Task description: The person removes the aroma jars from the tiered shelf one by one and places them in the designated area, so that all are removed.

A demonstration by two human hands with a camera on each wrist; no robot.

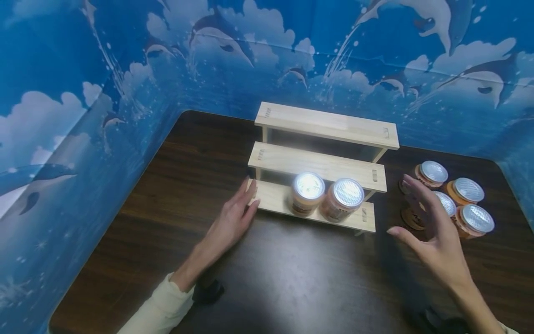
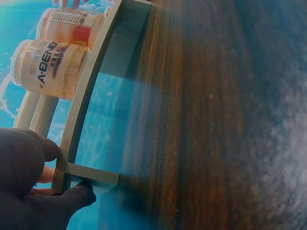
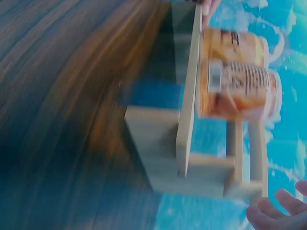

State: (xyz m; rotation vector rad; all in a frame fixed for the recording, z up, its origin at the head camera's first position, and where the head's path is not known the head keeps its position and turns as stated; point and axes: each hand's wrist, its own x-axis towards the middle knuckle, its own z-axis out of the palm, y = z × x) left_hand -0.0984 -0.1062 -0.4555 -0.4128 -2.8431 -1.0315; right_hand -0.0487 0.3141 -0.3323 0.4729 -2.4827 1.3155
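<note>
Jars (image 1: 308, 194), 2 of them, stand upright side by side on the lowest step of a 3-step wooden rack (image 1: 325, 123), right of its middle. Silver lids up, peach-orange sides with printed labels. Upper 2 steps bare. Left hand (image 1: 231, 215) pinches the left end of that lowest step, fingers above, thumb under the board. Right hand (image 1: 440, 243) holds nothing, thumb and fingers spread apart, beside another jar group (image 1: 469, 190) right of the rack. 4 silver lids show there; part of the group is behind the hand, so full count can't be told. Rack and group sit on a dark wood-grain tabletop (image 1: 292, 273). Blue backdrop (image 1: 125, 41) with dolphins and clouds behind. Pale sleeve (image 1: 164, 299) on left arm.
</note>
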